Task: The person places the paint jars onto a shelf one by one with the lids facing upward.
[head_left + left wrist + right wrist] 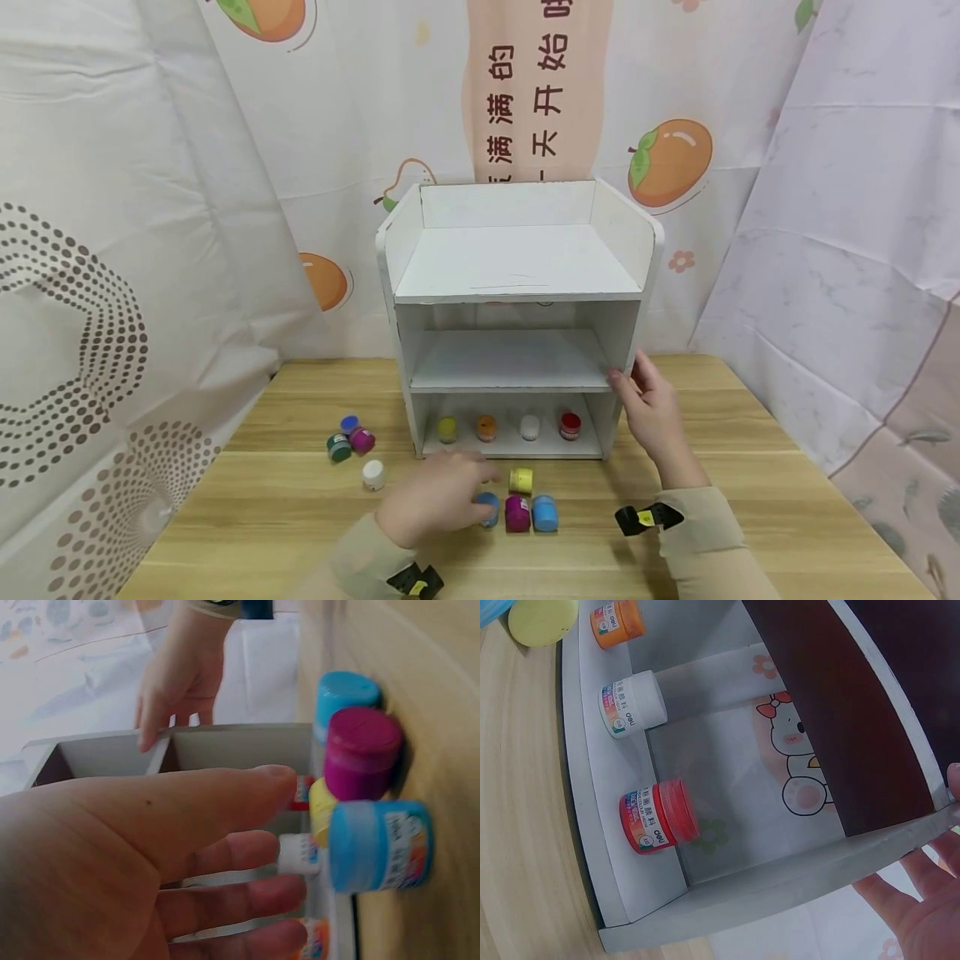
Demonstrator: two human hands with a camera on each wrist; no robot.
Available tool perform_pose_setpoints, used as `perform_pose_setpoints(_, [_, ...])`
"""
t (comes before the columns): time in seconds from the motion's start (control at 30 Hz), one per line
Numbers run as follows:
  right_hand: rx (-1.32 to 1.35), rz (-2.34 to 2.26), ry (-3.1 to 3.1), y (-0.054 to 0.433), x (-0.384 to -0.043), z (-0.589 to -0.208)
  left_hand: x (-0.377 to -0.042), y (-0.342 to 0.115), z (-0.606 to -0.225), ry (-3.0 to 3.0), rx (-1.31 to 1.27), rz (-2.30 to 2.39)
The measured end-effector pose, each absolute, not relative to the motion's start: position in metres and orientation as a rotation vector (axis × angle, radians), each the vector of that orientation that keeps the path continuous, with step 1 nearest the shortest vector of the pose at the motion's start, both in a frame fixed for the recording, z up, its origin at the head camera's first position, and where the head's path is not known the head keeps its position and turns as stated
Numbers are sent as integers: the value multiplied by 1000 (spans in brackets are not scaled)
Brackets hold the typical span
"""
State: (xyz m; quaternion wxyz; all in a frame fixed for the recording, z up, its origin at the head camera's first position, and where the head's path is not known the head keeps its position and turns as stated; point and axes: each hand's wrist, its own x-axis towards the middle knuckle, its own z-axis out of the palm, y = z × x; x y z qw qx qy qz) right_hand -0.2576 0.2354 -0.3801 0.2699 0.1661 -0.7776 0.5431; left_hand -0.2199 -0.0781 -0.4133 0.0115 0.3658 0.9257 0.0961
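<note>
Blue is the colour under your left hand (435, 504): the blue pot (488, 507) lies on its side on the wooden table (750, 517), its long axis running about 9-to-3 across your view, cap end toward your fingers. From the left hand it sits at roughly 3 o'clock, right at the fingertips; the left wrist view shows the fingers (247, 851) straight and spread, reaching toward the pot but not yet closed on it. I cannot tell whether they touch it.

Just beside that pot, at its 3 o'clock, stand a magenta pot (517, 512) and a second, lighter blue pot (545, 512), with a yellow pot (521, 480) behind them at 12. So the row is tight, and you have room only on the near side.

Your right hand (654, 412) is well apart, at about 2 o'clock from the pots, fingers relaxed and resting against the right wall of the white shelf (517, 267). It holds nothing. The left hand is clearly the nearer one.

The shelf's bottom tier, at 12 o'clock from the left hand, already carries four pots in a row.
</note>
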Motion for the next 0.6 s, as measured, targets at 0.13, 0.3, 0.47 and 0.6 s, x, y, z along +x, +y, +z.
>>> perform_pose_setpoints(0.13, [447,1475,-2089,236,-258,-381,-219,-73,-420,2869,1182,267])
perform_pose_setpoints(0.3, [440,1475,-2093,235,-258,-380,-219,-70,-423,2908,1210,211])
perform_pose_setpoints(0.47, [438,1456,-2105,235,-257,-379,-218,-70,-422,2913,1207,212])
perform_pose_setpoints(0.6, [438,1452,-2102,234,-256,-378,-220,-69,-424,2919,1193,205])
